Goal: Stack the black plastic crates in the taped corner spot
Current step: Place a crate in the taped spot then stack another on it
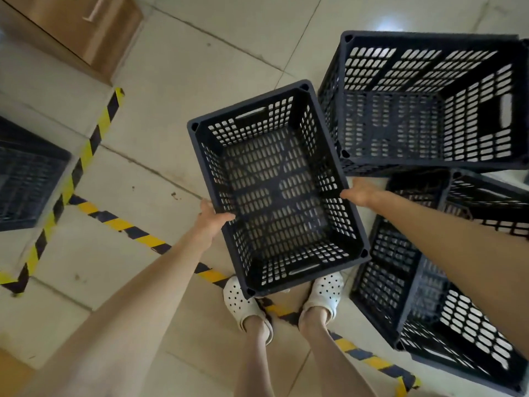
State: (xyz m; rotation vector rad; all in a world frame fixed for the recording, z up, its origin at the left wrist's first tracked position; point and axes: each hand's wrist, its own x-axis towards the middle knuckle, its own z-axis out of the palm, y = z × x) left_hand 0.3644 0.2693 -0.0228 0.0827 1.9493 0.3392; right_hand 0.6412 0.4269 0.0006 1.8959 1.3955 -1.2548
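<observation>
I hold an empty black perforated crate [279, 193] upright above the floor, over my feet. My left hand [211, 222] grips its left long rim, thumb curled over the edge. My right hand [359, 193] grips the right long rim. Yellow-and-black tape [143, 237] runs diagonally across the tiles under the crate, and a second strip [86, 156] marks out a floor area to the left. Another black crate [28, 179] stands at the left edge beyond that strip.
A tall black crate [429, 101] stands at the upper right, close to the held one. More black crates [429, 296] lie tilted at the lower right under my right arm. A wooden cabinet [83, 27] is at the top left. My white clogs [246, 305] straddle the tape.
</observation>
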